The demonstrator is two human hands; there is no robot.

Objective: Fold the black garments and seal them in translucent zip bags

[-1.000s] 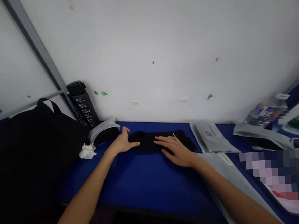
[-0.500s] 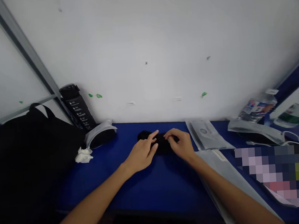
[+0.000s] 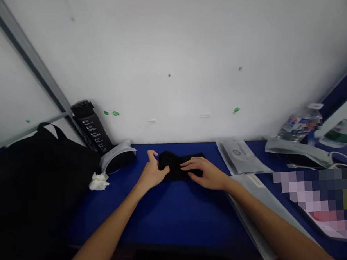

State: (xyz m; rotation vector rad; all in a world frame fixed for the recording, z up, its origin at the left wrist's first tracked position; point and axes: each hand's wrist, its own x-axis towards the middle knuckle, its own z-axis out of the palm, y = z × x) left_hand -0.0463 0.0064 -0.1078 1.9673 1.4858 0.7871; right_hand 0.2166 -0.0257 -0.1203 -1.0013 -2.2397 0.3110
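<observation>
A soft black item [image 3: 170,165], looking like folded cloth, lies on the blue table [image 3: 178,212] in front of me. It has a raised, rounded left end and a flatter right part; its exact kind I cannot make out. My left hand [image 3: 153,172] is at its left end, thumb against the near side and fingers spread apart beyond the edge. Across the right part rests my right hand [image 3: 204,171], palm down with its fingers stretched out, covering some of the black fabric.
On the left stand a black bag [image 3: 46,173], a black bottle [image 3: 92,127], a pouch [image 3: 119,157] and crumpled tissue [image 3: 98,181]. To the right lie plastic packets [image 3: 240,157], a long translucent sleeve [image 3: 261,215], a clear bottle [image 3: 301,122] and a pixelated area. A white wall [image 3: 167,36] rises behind.
My left hand has shifted left to the black item's end and its fingers have spread. My right hand has gone from bent fingers to a flatter, stretched-out pose, slightly leftward.
</observation>
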